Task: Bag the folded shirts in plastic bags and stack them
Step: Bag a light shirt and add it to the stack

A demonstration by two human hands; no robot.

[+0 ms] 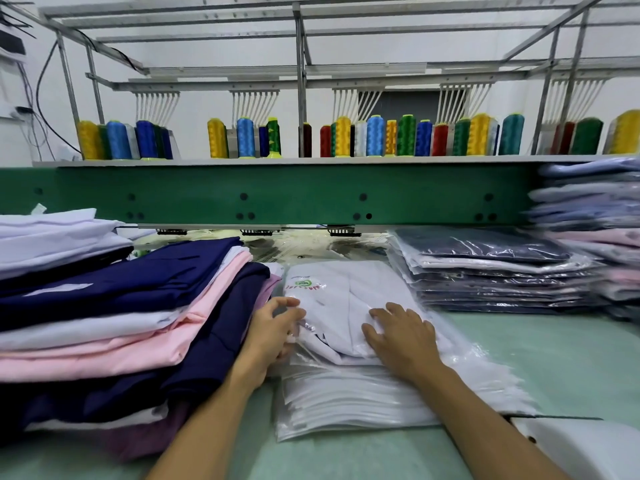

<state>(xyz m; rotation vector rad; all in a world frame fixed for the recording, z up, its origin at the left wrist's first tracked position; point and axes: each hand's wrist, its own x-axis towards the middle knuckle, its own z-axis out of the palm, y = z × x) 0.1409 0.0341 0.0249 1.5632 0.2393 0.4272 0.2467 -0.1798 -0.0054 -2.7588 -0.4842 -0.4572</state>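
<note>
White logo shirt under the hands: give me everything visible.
Folded white shirt, thin smooth fabric, round green logo with red lettering near its far left corner. Lies flat on a pile of clear bags on the pale green table. Left hand grips clear plastic at its left edge; right hand presses flat on top.

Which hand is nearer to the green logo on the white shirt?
Left. The left hand is just below the green logo; the right hand lies on the white shirt farther right.
</note>
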